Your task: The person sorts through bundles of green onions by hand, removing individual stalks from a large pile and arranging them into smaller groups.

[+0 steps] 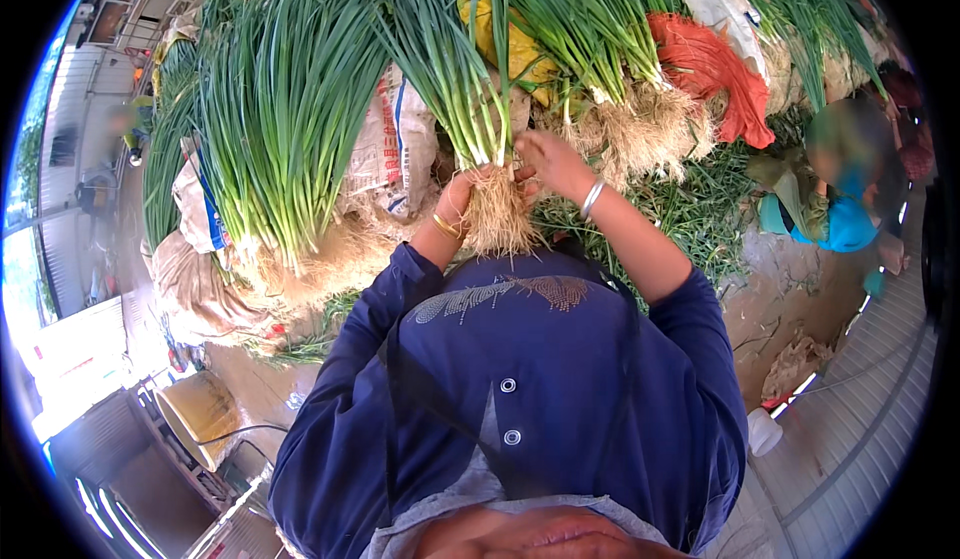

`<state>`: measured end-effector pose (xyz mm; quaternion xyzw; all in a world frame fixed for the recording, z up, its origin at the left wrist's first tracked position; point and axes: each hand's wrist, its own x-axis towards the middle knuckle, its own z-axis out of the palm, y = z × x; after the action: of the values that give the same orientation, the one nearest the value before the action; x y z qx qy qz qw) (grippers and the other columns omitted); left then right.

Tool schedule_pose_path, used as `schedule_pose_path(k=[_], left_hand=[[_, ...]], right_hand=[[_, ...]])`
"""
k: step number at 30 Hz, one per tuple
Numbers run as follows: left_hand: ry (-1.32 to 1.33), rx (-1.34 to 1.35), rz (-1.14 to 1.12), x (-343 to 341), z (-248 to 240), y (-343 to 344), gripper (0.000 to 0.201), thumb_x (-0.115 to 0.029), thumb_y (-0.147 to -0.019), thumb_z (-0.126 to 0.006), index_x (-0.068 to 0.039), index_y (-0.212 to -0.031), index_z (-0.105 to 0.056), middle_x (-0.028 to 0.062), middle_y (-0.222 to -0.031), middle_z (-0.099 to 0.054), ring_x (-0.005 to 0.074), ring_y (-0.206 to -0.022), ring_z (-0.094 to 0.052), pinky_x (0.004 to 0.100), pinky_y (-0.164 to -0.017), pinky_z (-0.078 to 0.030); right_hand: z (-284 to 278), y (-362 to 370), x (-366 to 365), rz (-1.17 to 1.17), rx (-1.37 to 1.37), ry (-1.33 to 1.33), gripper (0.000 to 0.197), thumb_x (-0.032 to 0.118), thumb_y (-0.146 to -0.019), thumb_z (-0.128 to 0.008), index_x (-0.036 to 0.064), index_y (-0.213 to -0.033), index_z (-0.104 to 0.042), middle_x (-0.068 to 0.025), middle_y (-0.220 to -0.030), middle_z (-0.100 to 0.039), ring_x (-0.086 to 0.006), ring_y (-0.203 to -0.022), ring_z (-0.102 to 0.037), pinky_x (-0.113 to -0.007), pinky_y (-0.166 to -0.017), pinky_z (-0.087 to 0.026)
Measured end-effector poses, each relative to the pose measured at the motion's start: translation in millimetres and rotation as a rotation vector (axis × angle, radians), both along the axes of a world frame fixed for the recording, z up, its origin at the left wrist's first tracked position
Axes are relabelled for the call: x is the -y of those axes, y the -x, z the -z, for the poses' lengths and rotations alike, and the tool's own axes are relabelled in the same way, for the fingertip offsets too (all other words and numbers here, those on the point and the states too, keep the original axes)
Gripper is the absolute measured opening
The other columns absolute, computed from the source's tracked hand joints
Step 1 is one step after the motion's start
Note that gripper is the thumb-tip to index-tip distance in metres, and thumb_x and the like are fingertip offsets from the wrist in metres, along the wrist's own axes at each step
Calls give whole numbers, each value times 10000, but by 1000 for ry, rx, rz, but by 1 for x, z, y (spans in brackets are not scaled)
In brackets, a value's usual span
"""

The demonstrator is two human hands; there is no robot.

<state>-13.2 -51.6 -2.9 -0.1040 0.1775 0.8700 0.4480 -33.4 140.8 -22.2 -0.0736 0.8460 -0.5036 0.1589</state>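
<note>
A bunch of green garlic (484,137) stands upright in front of my chest, its leaves fanning away from me and its bushy pale roots (497,217) hanging toward me. My left hand (458,201), with a gold-coloured bangle at the wrist, is wrapped round the lower stems from the left side. On the right side of the same bunch is my right hand (562,167), with a silver bangle. Its fingers are bent and drawn together against the edge of the stems; what lies between the fingertips is hidden.
Large heaps of the same plants lie left (290,149) and right (610,49). White sacks (395,144), a yellow bag (510,44) and red netting (710,69) sit among them. Loose green leaves (690,219) litter the floor. A yellow bucket (200,414) stands lower left. Another person (850,189) is at right.
</note>
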Motion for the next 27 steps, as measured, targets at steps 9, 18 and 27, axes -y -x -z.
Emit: schedule_pose_path(k=[9, 18, 27], left_hand=[[86, -20, -38, 0, -19, -6, 368, -302, -898, -492, -21, -1128, -548, 231, -1169, -546, 310, -992, -590, 393, -829, -502], [321, 28, -55, 7, -1, -5, 400, -289, -889, -504, -15, -1180, -501, 85, -883, -571, 163, -646, -531, 299, -642, -464], [-77, -40, -140, 8, -22, -7, 419, -260, -828, -593, -57, -1179, -489, 30, -787, -489, 153, -618, -451, 291, -614, -404]], right_hand=[[-29, 37, 17, 277, 199, 519, 175, 255, -895, -575, 84, -935, -565, -2, -696, -514, -103, -599, -484, -243, -571, -405], [-38, -36, -14, -328, 57, -51, 304, 254, -921, -434, -5, -826, -562, -163, -700, -579, -274, -682, -591, -386, -664, -462], [15, 18, -97, 319, -666, -633, 229, 222, -843, -550, 52, -987, -603, -180, -992, -615, -338, -890, -588, -418, -734, -494]])
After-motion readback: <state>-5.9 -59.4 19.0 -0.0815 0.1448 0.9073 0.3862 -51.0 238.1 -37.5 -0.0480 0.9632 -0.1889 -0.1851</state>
